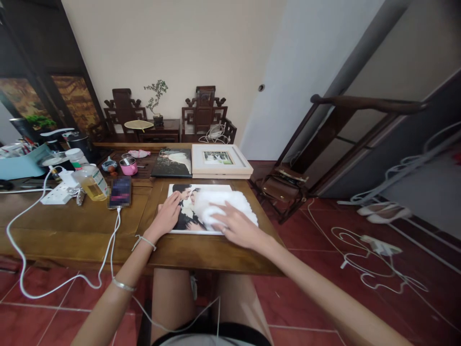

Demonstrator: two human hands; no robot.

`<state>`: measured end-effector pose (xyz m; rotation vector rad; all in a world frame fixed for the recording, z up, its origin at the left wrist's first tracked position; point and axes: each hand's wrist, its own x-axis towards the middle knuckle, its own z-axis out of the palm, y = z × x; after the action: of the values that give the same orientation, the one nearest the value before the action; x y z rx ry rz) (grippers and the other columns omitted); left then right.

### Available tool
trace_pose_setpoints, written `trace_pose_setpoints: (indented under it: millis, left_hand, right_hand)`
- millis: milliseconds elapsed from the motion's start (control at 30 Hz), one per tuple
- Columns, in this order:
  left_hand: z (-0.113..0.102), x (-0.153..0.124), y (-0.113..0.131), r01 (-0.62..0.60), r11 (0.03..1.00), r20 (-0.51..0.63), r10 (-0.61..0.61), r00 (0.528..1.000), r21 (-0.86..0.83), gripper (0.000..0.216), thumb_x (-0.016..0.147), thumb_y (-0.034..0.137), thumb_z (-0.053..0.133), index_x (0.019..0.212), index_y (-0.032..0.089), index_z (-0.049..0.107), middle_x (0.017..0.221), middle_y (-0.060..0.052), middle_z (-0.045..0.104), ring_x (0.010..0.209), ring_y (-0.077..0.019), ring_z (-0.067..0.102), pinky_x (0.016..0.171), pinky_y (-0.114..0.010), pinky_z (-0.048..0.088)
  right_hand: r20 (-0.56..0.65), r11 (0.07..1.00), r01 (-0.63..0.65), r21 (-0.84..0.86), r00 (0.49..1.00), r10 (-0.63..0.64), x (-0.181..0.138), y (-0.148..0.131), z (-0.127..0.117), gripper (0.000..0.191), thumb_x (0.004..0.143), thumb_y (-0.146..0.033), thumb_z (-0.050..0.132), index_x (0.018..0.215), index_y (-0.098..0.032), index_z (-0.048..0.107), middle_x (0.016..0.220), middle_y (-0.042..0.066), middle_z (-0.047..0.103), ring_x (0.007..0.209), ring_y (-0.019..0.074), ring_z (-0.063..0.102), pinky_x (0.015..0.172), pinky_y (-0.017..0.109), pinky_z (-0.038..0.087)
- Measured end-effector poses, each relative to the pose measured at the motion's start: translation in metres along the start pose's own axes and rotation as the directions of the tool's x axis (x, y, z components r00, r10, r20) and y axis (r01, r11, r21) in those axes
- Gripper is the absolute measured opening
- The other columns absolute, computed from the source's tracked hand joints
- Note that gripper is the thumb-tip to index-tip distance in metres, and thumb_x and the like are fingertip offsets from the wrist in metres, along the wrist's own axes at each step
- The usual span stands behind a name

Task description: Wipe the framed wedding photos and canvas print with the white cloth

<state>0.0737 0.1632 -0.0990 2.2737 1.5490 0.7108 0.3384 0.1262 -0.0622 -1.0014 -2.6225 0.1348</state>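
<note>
A wedding photo panel (187,225) showing a couple lies flat on the wooden table (118,238) in front of me. My left hand (168,214) rests along the panel's left edge, fingers stretched out and lying on it. White fluffy cloth (245,204) with a scalloped border covers the panel's right part and spreads past it onto the table. Bunched cloth sits beneath my right hand (236,225), whose fingers press it against the photo surface; this spot is slightly blurred. The right hand partly hides the panel's lower right area.
Behind the panel lie a dark album (173,162) and a white framed picture (223,162). To the left are a phone (120,193) on a cable, a bottle (92,182), a power strip (56,193) and a pink cup (128,166). A chair with a brown bag (283,186) stands right.
</note>
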Motion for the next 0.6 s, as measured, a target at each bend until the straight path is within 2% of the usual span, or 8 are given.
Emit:
trace_pose_setpoints:
  millis: [100, 200, 267, 367, 500, 600]
  left_hand:
    - [0.001, 0.001, 0.0, 0.002, 1.0, 0.002, -0.002, 1.0, -0.001, 0.048, 0.096, 0.025, 0.034, 0.143, 0.018, 0.042, 0.155, -0.011, 0.033, 0.144, -0.0241, 0.028, 0.116, -0.052, 0.024]
    - [0.001, 0.003, -0.001, 0.029, 0.996, -0.042, -0.033, 0.999, -0.086, 0.046, 0.097, 0.029, 0.034, 0.141, 0.021, 0.045, 0.153, -0.009, 0.037, 0.144, -0.0222, 0.03, 0.117, -0.05, 0.022]
    - [-0.001, 0.004, 0.0, 0.035, 0.982, -0.099, -0.054, 0.994, -0.187, 0.047, 0.098, 0.035, 0.031, 0.139, 0.02, 0.048, 0.151, -0.008, 0.04, 0.142, -0.0197, 0.034, 0.119, -0.045, 0.022]
    - [-0.006, 0.004, 0.005, 0.013, 0.948, -0.189, -0.077, 0.979, -0.319, 0.052, 0.099, 0.039, 0.027, 0.138, 0.014, 0.049, 0.151, -0.009, 0.041, 0.141, -0.0172, 0.035, 0.12, -0.036, 0.023]
    - [-0.01, 0.003, 0.01, -0.001, 0.93, -0.248, -0.097, 0.964, -0.366, 0.053, 0.099, 0.042, 0.025, 0.139, 0.015, 0.049, 0.15, -0.006, 0.042, 0.142, -0.0165, 0.032, 0.12, -0.036, 0.022]
    - [-0.007, 0.002, 0.01, 0.001, 0.938, -0.238, -0.089, 0.967, -0.346, 0.056, 0.099, 0.045, 0.023, 0.139, 0.015, 0.048, 0.149, -0.007, 0.043, 0.142, -0.0173, 0.034, 0.12, -0.036, 0.023]
  right_hand:
    - [-0.032, 0.992, -0.118, -0.038, 0.993, 0.117, 0.033, 0.023, 0.0, 0.033, 0.094, -0.019, 0.042, 0.119, -0.017, 0.063, 0.131, 0.017, 0.059, 0.124, 0.0307, 0.051, 0.107, 0.056, 0.03]
    - [-0.017, 0.985, -0.167, -0.054, 0.986, 0.166, 0.063, 0.023, 0.001, 0.034, 0.093, -0.018, 0.042, 0.121, -0.016, 0.062, 0.126, 0.017, 0.062, 0.122, 0.0315, 0.051, 0.102, 0.054, 0.033]
    - [0.004, 0.992, -0.111, -0.053, 0.994, 0.112, 0.076, 0.01, 0.003, 0.034, 0.093, -0.017, 0.042, 0.12, -0.017, 0.063, 0.129, 0.018, 0.06, 0.122, 0.0307, 0.051, 0.102, 0.054, 0.032]
    - [0.034, 0.999, 0.035, -0.014, 0.999, -0.035, 0.079, -0.017, 0.008, 0.03, 0.093, -0.019, 0.046, 0.117, -0.017, 0.064, 0.129, 0.019, 0.06, 0.129, 0.0302, 0.046, 0.105, 0.055, 0.028]
    - [0.072, 0.969, 0.221, 0.108, 0.971, -0.229, 0.058, -0.04, 0.007, 0.03, 0.091, -0.014, 0.046, 0.112, -0.019, 0.066, 0.118, 0.014, 0.068, 0.136, 0.0265, 0.038, 0.11, 0.057, 0.023]
    - [0.08, 0.942, 0.29, 0.169, 0.949, -0.306, 0.032, -0.043, -0.002, 0.03, 0.089, -0.013, 0.048, 0.112, -0.02, 0.067, 0.127, 0.012, 0.064, 0.135, 0.0239, 0.041, 0.114, 0.053, 0.02]
